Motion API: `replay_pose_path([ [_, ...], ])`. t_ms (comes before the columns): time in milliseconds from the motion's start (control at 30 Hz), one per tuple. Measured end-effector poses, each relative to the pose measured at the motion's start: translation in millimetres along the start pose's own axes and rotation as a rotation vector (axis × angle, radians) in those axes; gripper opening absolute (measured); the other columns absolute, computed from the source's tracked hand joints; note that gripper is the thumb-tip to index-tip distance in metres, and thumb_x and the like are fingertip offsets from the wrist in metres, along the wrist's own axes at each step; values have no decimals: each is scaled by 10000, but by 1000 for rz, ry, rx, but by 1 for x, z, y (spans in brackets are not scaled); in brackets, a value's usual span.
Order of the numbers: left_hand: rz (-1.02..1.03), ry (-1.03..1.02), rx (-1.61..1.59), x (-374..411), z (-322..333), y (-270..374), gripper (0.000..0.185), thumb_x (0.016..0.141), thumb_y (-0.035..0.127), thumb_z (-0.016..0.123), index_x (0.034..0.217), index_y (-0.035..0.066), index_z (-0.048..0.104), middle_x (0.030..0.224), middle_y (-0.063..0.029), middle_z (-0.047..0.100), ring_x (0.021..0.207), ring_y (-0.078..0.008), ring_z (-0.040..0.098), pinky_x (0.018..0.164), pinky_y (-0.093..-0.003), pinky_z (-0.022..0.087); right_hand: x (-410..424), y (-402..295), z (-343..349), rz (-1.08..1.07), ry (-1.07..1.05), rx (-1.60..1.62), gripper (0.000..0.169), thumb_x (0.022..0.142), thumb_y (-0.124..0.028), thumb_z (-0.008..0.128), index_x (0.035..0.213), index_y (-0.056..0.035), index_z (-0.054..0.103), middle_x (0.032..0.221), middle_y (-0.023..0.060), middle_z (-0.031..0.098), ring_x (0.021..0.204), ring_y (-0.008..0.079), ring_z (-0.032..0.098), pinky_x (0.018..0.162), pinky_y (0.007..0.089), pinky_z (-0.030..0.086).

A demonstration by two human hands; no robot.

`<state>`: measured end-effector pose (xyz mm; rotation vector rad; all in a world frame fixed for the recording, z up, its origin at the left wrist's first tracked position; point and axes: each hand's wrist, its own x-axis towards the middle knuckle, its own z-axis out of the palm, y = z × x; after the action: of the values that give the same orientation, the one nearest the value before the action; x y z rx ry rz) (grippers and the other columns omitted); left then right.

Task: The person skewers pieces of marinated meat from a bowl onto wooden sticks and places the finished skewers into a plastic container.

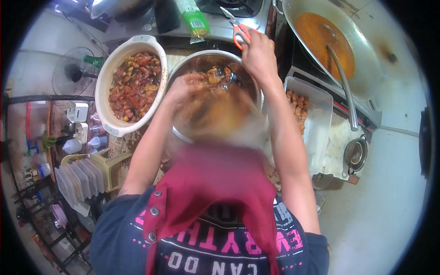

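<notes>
My right hand (260,56) grips the orange handles of kitchen scissors (235,22), above the far right rim of a steel bowl (213,52). The blades point away from me, over the stove's edge. Inside the bowl lie pieces of brown, sauce-coated meat (216,76). My left hand (185,88) reaches into the bowl's left side, at the meat; its fingertips are blurred, so whether they hold a piece is unclear. A blur across the near part of the bowl hides what is there. To the left, an oval cream tub (100,86) holds raw red meat chunks (135,87).
A green packet of sticks (195,19) lies by the gas stove (256,24). At right, a wok (365,65) holds orange sauce and a ladle (344,82). A clear plastic tray (318,141) contains meat pieces (298,106). Nearby sits a small strainer (356,154). Lower left stands a beige stool (112,173).
</notes>
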<state>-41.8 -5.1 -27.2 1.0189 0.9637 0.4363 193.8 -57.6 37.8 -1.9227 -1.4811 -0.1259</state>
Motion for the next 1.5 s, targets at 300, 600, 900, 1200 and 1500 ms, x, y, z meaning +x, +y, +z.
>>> replay_pose_path([
  [300,260,160,1038,-14,-6,-2,154,742,98,660,833,-10,595,794,-72,594,672,-115,544,589,-262,423,45,-19,23,236,-427,-262,371,794,-232,530,1067,18,538,1111,195,487,1061,358,443,855,428,412],
  [600,-96,-31,114,-6,-4,-7,134,830,143,574,878,19,550,809,-38,572,696,-96,559,571,-202,455,42,-4,27,310,-341,-295,300,733,-139,569,978,33,585,1050,194,522,982,351,502,815,396,451],
  [900,-97,56,432,2,-22,-23,79,823,92,561,852,22,538,751,-23,565,671,-86,545,569,-206,467,-60,-32,-22,604,-620,1110,201,779,-107,581,916,40,564,707,48,600,581,99,526,526,240,427],
  [1200,-88,53,383,0,-10,-9,135,874,166,502,885,38,542,728,-5,536,633,-78,526,520,-199,429,-131,-58,-36,1042,-777,1341,325,802,-370,605,746,-58,535,611,-10,497,495,69,459,450,202,373],
  [1500,48,18,179,2,-5,17,167,918,205,421,899,61,504,724,11,490,588,-62,478,530,-184,399,-139,-54,-26,1059,-952,1371,430,780,-476,590,766,-52,520,614,11,491,496,80,464,437,210,383],
])
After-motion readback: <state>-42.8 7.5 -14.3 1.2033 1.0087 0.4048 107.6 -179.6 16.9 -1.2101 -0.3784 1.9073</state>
